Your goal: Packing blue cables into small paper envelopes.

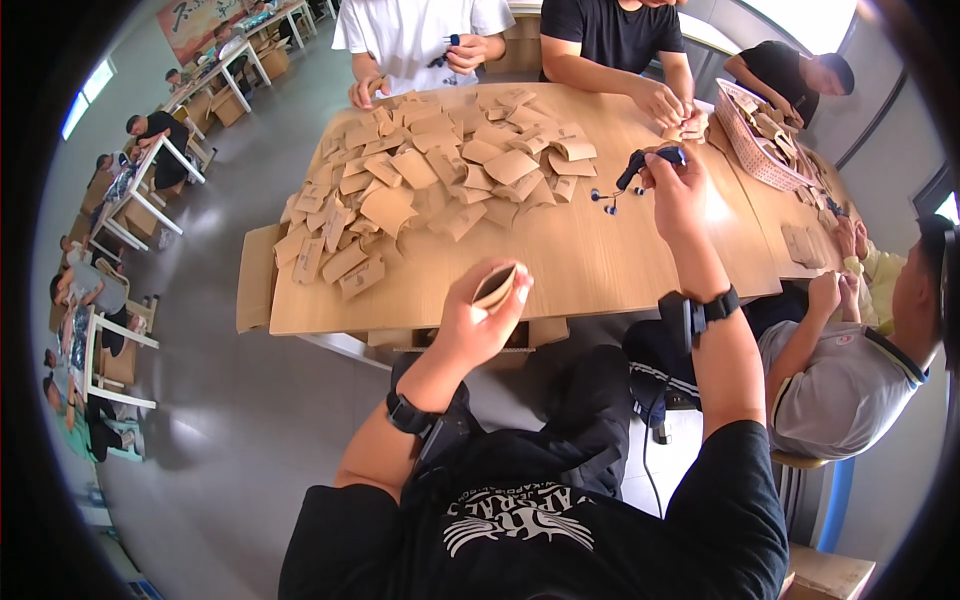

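My left hand (472,325) is closed around a small brown cardboard pillow box (496,287), just off the near edge of the table. The box's end is open and faces up toward me. Raised over the table's right part, my right hand (682,195) pinches a bundle of dark blue earphones (636,170). Several blue earbuds (608,205) dangle from it on thin cords. A broad heap of brown pillow boxes (432,172) lies across the left and middle of the wooden table (570,265), beyond my left hand.
Across the table stand two people, one in a white shirt (415,35) holding a dark item, one in a black shirt (610,45). A pink basket (765,165) of brown boxes is at the far right. Someone in a grey shirt (850,375) sits close on my right.
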`<state>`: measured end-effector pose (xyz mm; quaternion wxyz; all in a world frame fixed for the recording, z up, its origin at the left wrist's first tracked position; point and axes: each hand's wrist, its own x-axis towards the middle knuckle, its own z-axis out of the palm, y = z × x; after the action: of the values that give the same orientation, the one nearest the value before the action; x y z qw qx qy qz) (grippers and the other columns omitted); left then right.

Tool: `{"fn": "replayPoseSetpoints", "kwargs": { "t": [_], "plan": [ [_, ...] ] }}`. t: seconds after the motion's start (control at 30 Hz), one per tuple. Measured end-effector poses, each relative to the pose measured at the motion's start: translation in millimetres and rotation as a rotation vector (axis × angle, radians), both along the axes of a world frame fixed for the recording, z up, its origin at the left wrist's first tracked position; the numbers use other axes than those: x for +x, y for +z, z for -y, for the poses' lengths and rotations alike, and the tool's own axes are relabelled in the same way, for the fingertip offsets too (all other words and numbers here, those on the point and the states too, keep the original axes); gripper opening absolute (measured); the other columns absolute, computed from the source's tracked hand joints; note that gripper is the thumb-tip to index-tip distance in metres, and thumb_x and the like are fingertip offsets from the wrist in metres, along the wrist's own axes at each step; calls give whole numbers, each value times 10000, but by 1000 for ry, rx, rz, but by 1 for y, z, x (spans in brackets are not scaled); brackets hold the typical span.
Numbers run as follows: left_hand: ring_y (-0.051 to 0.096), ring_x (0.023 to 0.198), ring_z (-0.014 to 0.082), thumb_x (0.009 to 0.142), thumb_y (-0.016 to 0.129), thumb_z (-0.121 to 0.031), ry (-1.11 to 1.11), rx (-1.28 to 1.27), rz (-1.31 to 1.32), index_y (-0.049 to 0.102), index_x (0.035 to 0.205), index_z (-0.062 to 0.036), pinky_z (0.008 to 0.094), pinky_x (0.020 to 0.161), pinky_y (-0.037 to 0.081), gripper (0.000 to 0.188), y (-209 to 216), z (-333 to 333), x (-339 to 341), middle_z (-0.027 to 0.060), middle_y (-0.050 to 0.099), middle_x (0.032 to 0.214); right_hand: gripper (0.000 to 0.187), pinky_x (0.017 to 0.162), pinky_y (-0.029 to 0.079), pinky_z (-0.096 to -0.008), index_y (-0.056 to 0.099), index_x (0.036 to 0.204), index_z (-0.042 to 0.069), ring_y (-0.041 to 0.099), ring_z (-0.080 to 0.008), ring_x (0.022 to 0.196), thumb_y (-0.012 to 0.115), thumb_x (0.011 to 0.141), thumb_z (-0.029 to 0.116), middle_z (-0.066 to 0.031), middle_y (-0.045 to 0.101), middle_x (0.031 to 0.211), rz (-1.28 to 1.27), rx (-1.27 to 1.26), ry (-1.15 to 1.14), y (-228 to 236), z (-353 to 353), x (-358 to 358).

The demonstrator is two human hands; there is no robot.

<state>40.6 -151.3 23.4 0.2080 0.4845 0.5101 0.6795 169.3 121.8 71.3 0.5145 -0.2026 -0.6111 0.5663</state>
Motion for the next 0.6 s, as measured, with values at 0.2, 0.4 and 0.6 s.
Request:
{"fn": "replayPoseSetpoints", "kwargs": {
  "t": [0.2,0.4,0.6],
  "plan": [
    [631,796,155,857,706,-39,259,261,-450,582,1082,-13,290,716,511,259,38,-32,-10,79,659,920,139,692,526,-239,612,989,-56,649,-123,769,673,870,-17,-125,707,944,111,85,183,32,101,13],
    [674,846,152,847,731,-31,8,105,-149,558,1129,4,276,723,544,333,40,-22,10,113,672,980,172,787,564,-309,638,1036,-60,685,-179,842,677,889,20,-190,704,1024,-165,-164,462,9,145,24],
    [631,855,89,886,697,-32,-91,80,140,562,1125,18,251,761,534,279,41,1,22,55,674,947,140,779,440,-231,693,980,-63,556,-116,836,658,845,-64,-57,618,923,-37,18,326,3,154,37]
  ]
}}
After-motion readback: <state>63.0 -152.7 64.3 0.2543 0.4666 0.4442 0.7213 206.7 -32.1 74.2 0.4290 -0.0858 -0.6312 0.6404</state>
